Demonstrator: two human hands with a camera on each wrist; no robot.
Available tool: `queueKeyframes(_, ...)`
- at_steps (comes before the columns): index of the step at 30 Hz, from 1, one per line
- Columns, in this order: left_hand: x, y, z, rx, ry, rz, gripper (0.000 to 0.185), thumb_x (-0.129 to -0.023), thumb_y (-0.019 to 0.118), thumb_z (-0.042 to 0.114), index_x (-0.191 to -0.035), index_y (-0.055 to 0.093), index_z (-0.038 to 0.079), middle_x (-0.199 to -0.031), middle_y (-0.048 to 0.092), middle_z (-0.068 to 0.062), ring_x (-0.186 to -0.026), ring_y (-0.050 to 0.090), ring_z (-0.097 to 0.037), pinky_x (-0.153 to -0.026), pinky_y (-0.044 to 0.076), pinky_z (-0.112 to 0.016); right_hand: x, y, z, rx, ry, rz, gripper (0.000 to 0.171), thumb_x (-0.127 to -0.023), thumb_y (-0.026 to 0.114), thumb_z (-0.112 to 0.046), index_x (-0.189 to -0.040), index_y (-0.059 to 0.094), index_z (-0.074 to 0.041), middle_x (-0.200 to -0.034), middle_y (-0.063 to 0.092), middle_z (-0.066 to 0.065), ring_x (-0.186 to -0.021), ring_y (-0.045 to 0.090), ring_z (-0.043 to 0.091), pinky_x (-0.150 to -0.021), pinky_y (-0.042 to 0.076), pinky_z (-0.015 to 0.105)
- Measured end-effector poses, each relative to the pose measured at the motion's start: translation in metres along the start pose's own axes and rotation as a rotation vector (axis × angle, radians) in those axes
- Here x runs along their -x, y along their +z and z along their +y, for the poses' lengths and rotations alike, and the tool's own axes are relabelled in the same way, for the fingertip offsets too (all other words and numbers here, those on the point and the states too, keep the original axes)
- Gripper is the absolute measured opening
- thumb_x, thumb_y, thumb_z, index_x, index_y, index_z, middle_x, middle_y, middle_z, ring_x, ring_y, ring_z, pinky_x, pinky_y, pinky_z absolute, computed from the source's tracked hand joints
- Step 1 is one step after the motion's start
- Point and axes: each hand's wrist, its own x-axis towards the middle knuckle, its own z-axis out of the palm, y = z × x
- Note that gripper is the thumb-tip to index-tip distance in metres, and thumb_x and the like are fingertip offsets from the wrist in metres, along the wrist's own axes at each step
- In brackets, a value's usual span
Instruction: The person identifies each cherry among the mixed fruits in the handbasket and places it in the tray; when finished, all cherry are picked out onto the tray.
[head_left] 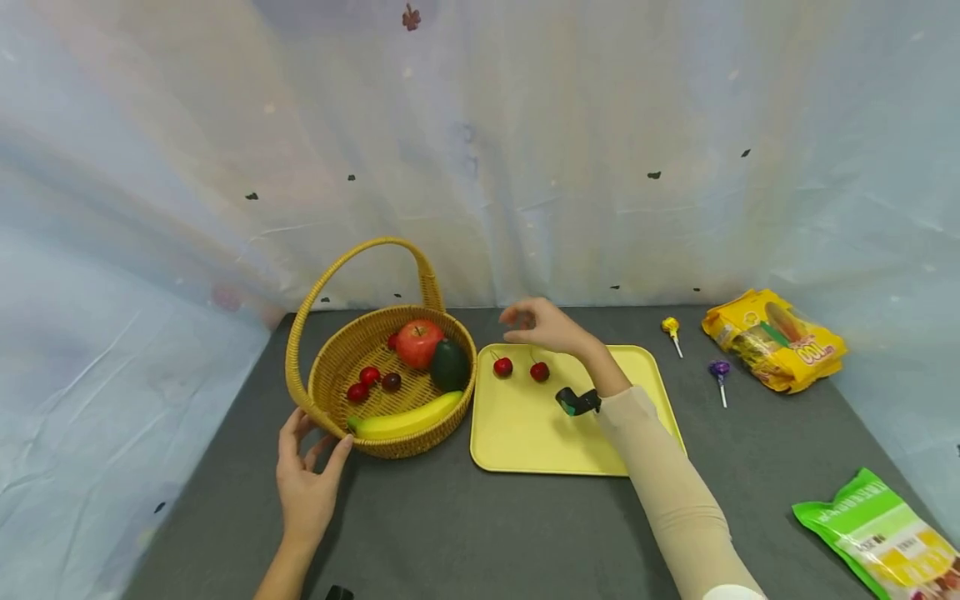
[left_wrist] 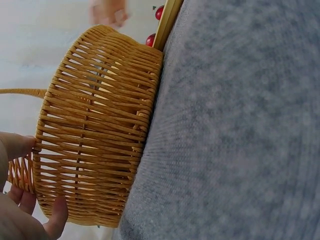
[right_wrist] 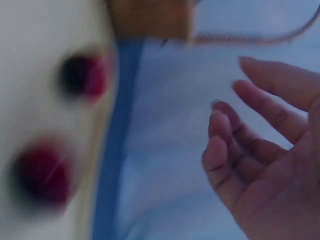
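My left hand (head_left: pixel 307 483) grips the near-left rim of a yellow wicker basket (head_left: pixel 416 448) by the foot of its tall handle, with fingertips against the woven wall in the left wrist view. Inside the basket are a banana (head_left: pixel 408 421), a red apple-like fruit (head_left: pixel 418 343), a dark green avocado-like fruit (head_left: pixel 449 365) and several cherries (head_left: pixel 369 376). My right hand (head_left: pixel 551 325) hovers over the back of a yellow tray (head_left: pixel 555 450), holding nothing, fingers loosely bent in the right wrist view. Two cherries, a left one (head_left: pixel 502 367) and a right one (head_left: pixel 539 372), lie on the tray.
To the right of the tray lie a yellow lollipop (head_left: pixel 671 326) and a purple lollipop (head_left: pixel 719 368). Beyond them is a yellow snack bag (head_left: pixel 780 342). A green and white packet (head_left: pixel 885 533) lies at the front right. A pale curtain (head_left: pixel 525 167) hangs behind the grey table (head_left: pixel 465 533).
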Motion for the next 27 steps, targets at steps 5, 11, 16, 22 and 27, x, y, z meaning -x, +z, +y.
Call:
queueKeyframes(5, 0.000, -0.001, -0.001, -0.002, -0.003, -0.001, 0.069, -0.085, 0.067, -0.018, -0.146, 0.038, -0.008, -0.128, 0.045, -0.030, -0.118, 0.048, -0.009, -0.091, 0.051, -0.014, -0.056, 0.031, -0.055, -0.146, -0.141, -0.080, 0.031, -0.093, 0.069, -0.006, -0.123, 0.065, 0.003, -0.120, 0.064, 0.020, -0.103, 0.063, 0.028, -0.090, 0.056, 0.041)
queueKeyframes(11, 0.000, -0.001, -0.008, 0.006, 0.006, -0.003, 0.071, -0.084, 0.067, -0.020, -0.147, 0.038, -0.007, -0.130, 0.045, -0.030, -0.118, 0.047, -0.010, -0.091, 0.051, -0.013, -0.110, 0.088, -0.096, -0.204, -0.198, -0.392, 0.044, -0.094, 0.069, -0.006, -0.136, 0.057, 0.002, -0.130, 0.061, 0.016, -0.117, 0.059, 0.029, -0.096, 0.053, 0.028)
queueKeyframes(16, -0.001, -0.004, -0.024, 0.001, -0.031, -0.006, 0.073, -0.084, 0.068, -0.018, -0.148, 0.038, -0.004, -0.133, 0.045, -0.027, -0.119, 0.047, -0.011, -0.091, 0.051, -0.014, -0.132, 0.128, -0.103, -0.244, -0.121, -0.545, 0.048, -0.094, 0.069, -0.003, -0.138, 0.054, 0.004, -0.138, 0.055, 0.021, -0.125, 0.054, 0.030, -0.093, 0.053, 0.021)
queueKeyframes(22, 0.000, -0.004, -0.025, 0.005, -0.033, -0.001, 0.074, -0.084, 0.068, -0.018, -0.149, 0.038, -0.001, -0.133, 0.044, -0.025, -0.118, 0.047, -0.013, -0.090, 0.052, -0.015, -0.138, 0.155, -0.099, -0.276, -0.040, -0.588, 0.046, -0.093, 0.070, -0.006, -0.136, 0.057, 0.002, -0.136, 0.057, 0.019, -0.126, 0.053, 0.032, -0.090, 0.053, 0.021)
queueKeyframes(27, -0.001, -0.003, -0.009, 0.026, -0.008, -0.010, 0.070, -0.085, 0.066, -0.019, -0.148, 0.038, -0.005, -0.131, 0.043, -0.028, -0.118, 0.047, -0.014, -0.091, 0.052, -0.016, -0.139, 0.165, -0.091, -0.233, 0.031, -0.637, 0.047, -0.094, 0.070, -0.008, -0.138, 0.056, 0.000, -0.137, 0.057, 0.018, -0.127, 0.053, 0.029, -0.090, 0.052, 0.019)
